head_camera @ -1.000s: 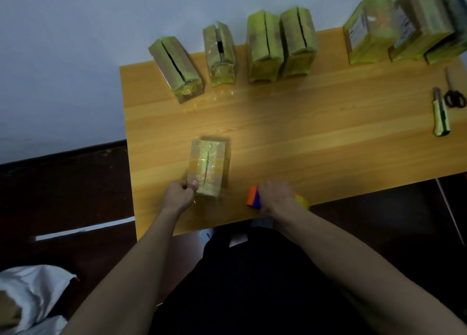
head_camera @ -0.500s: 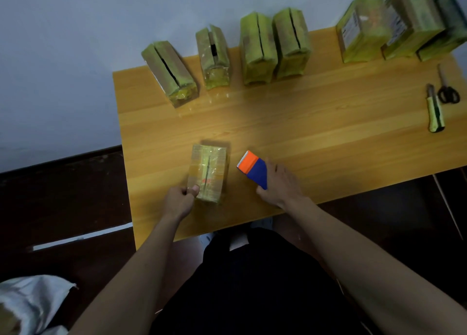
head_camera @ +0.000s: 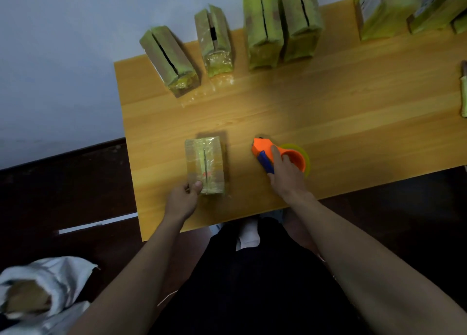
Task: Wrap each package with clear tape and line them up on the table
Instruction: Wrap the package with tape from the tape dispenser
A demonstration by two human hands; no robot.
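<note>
A small tape-wrapped package (head_camera: 205, 165) lies near the front edge of the wooden table (head_camera: 328, 122). My left hand (head_camera: 184, 199) pinches its near left corner with thumb on top. To its right, my right hand (head_camera: 285, 173) grips an orange and blue tape dispenser (head_camera: 278, 155) with a roll of clear tape, resting on the table. Several wrapped packages stand in a row along the far edge, among them a tilted one (head_camera: 169, 59), a narrow one (head_camera: 214, 40) and two side by side (head_camera: 280, 23).
More packages (head_camera: 394, 6) sit at the far right corner. A utility knife (head_camera: 463, 92) lies at the right edge. Loose clear film (head_camera: 202, 92) lies in front of the left packages. A white sack (head_camera: 40, 291) sits on the dark floor at lower left.
My right hand lifted the tape dispenser from the table's front edge, moved it farther onto the table and set it down to the right of the package. The left hand kept its hold.
</note>
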